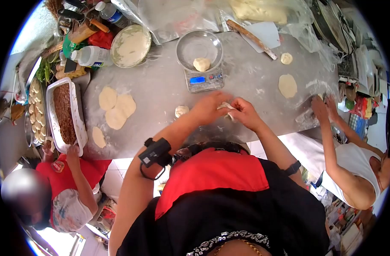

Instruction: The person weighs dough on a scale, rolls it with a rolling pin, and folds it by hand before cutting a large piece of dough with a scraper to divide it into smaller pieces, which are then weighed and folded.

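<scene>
Both my hands are close together over the floury table, in front of a digital scale [205,84]. My left hand [210,107] is closed on one side of a small piece of dough [225,106], its fingers slightly blurred. On the other side, my right hand [244,112] pinches the same dough between thumb and fingers. A dough ball [201,64] sits in the round metal pan [187,48] on the scale, whose display is lit blue. Beside my left wrist a smaller dough lump [181,111] lies on the table.
Flattened dough rounds [116,118] lie at the left near a white tray of brown filling [78,123]. A plate of flour [131,46] and bottles stand behind. Rolling pin [252,39] lies at back right. Co-workers are at left and right; the right one's hands [323,109] are on the table.
</scene>
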Motion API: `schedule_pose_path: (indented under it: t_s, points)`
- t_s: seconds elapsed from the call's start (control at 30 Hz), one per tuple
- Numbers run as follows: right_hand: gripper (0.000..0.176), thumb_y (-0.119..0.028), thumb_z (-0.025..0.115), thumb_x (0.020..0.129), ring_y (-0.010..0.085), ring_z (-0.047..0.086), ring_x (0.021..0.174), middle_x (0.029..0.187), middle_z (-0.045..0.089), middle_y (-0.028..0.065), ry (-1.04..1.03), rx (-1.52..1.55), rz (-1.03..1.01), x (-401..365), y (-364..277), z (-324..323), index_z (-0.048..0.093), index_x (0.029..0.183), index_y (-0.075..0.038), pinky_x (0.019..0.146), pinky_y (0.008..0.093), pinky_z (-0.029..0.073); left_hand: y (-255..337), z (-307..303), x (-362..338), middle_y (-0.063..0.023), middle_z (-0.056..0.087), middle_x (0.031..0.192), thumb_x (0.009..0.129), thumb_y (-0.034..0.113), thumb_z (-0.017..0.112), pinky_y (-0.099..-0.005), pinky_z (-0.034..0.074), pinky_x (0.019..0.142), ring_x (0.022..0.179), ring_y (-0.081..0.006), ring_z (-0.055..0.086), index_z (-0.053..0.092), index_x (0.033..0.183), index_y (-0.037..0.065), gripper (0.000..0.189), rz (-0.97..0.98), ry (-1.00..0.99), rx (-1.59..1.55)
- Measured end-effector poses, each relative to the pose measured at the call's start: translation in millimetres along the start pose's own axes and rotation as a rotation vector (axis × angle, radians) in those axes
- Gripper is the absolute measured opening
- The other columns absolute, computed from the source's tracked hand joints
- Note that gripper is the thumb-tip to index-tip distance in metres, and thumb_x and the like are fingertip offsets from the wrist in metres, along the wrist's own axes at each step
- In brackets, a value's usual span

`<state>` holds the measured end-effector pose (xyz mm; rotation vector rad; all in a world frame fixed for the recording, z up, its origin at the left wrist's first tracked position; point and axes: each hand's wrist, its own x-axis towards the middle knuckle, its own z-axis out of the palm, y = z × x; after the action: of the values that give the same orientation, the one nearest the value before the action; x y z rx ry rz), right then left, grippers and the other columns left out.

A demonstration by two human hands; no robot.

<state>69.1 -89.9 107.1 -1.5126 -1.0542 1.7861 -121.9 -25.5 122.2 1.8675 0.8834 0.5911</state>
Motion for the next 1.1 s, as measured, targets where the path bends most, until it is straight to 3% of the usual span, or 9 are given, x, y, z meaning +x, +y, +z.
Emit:
schedule_pose_path:
  t_s: [0.1,0.2,0.3,0.4,0.5,0.83,0.93,1.03,1.1]
  points:
    - [0.009,-0.008,0.058,0.079,0.0048,0.050,0.068,0.076,0.056,-0.0012,0.042,0.175,0.031,-0.2,-22.5,11.0,0.055,0.087,-0.004,0.060,0.0205,0.041,10.6,0.6,-1.6,-0.0128,0.062,0.089,0.080,0.015,0.061,-0.0386,0.049,0.067,0.079,-0.0322,0.061,0.063,0.097,0.007,0.019,-0.343,-0.111,-0.233]
    - [0.008,-0.006,0.057,0.079,0.0041,0.050,0.067,0.073,0.055,-0.0025,-0.147,0.117,0.105,1.6,-20.9,4.8,0.057,0.086,-0.003,0.059,0.0199,0.040,-2.0,0.3,-7.8,-0.0104,0.063,0.077,0.082,0.009,0.061,-0.0321,0.048,0.062,0.070,-0.0224,0.062,0.064,0.090,0.003,0.010,-0.033,0.133,0.127]
    - [0.011,-0.005,0.056,0.077,0.0032,0.048,0.066,0.075,0.056,-0.0031,-0.232,0.053,0.091,-11.6,-61.9,-13.5,0.059,0.087,-0.003,0.057,0.0191,0.037,-12.4,-30.7,16.0,-0.0084,0.061,0.072,0.083,0.010,0.062,-0.0279,0.046,0.058,0.065,-0.0146,0.059,0.062,0.087,0.001,0.010,-0.081,0.536,0.216]
    - [0.008,-0.005,0.057,0.077,0.0025,0.049,0.065,0.074,0.055,-0.0045,-0.082,0.075,0.051,-15.7,-75.7,-31.1,0.059,0.085,-0.003,0.057,0.0191,0.038,5.1,-60.9,47.9,-0.0091,0.060,0.069,0.082,0.011,0.064,-0.0277,0.045,0.058,0.063,-0.0152,0.057,0.060,0.083,0.002,0.010,-0.372,0.568,-0.156]
    - [0.011,-0.006,0.058,0.078,0.0025,0.051,0.067,0.077,0.058,-0.0038,-0.023,0.063,0.062,-13.5,-90.6,-33.6,0.060,0.089,-0.002,0.059,0.0194,0.040,17.2,-55.5,62.5,-0.0025,0.061,0.073,0.085,0.014,0.064,-0.0223,0.043,0.056,0.065,-0.0087,0.056,0.061,0.086,0.002,0.012,-0.496,0.342,-0.365]
    - [0.013,-0.010,0.061,0.080,0.0027,0.052,0.067,0.076,0.059,-0.0021,0.055,0.164,-0.069,4.7,-85.9,-7.6,0.061,0.089,-0.001,0.057,0.0183,0.040,22.8,-23.2,26.5,-0.0015,0.061,0.086,0.093,0.031,0.050,-0.0234,0.043,0.061,0.066,-0.0102,0.055,0.060,0.098,0.008,0.026,-0.710,-0.068,-1.104]
    - [0.009,-0.010,0.060,0.081,0.0025,0.050,0.064,0.072,0.058,-0.0028,0.109,0.034,-0.008,3.9,-87.0,-8.0,0.060,0.085,-0.002,0.056,0.0186,0.039,27.8,-24.5,23.2,-0.0028,0.060,0.079,0.091,0.021,0.055,-0.0241,0.045,0.060,0.064,-0.0103,0.055,0.058,0.099,0.005,0.019,-0.624,-0.045,-0.846]
    - [0.008,-0.010,0.060,0.081,0.0022,0.047,0.061,0.069,0.055,-0.0039,0.180,0.083,-0.026,-2.3,-90.0,-23.9,0.059,0.082,-0.003,0.053,0.0188,0.036,7.4,-50.4,41.4,-0.0033,0.058,0.073,0.085,0.014,0.062,-0.0252,0.045,0.056,0.062,-0.0096,0.054,0.057,0.097,0.002,0.018,-0.299,0.413,-0.140]
    - [0.007,-0.011,0.060,0.081,0.0023,0.045,0.058,0.067,0.054,-0.0044,0.244,0.107,-0.046,-8.3,-84.7,-36.9,0.058,0.081,-0.004,0.052,0.0189,0.035,-5.9,-70.4,56.6,-0.0087,0.062,0.071,0.083,0.018,0.064,-0.0287,0.045,0.059,0.062,-0.0156,0.058,0.060,0.089,0.003,0.017,-0.362,0.575,-0.222]
